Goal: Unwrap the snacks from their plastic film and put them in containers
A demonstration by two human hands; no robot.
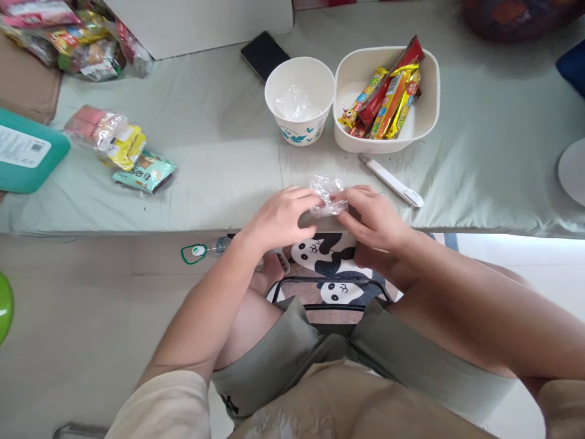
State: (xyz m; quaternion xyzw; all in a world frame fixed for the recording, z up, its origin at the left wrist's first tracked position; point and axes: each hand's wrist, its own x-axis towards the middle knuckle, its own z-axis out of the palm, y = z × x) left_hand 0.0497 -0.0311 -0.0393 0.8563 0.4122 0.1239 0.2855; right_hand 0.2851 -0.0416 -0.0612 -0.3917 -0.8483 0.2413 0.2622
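A crumpled clear plastic wrapper (327, 188) lies between my hands at the front edge of the cloth-covered surface. My left hand (289, 214) has its curled fingertips on the wrapper's left side, with the thumb lower and apart. From the other side, my right hand (373, 218) grips it with bent fingers. Just beyond stands a white paper cup (299, 125) with more clear plastic inside. Beside the cup, a white tub (386, 145) contains several snack sticks (388, 100) in yellow and red packaging. A white utility knife (393, 182) rests to the right of my right hand.
A black phone (264, 55) lies behind the cup. Wrapped snacks (147, 172) sit on the left, near a green container (31, 152). More packaged snacks (86, 42) are piled at the back left, beside a white box (205, 24). A panda-patterned mat (315, 259) lies below.
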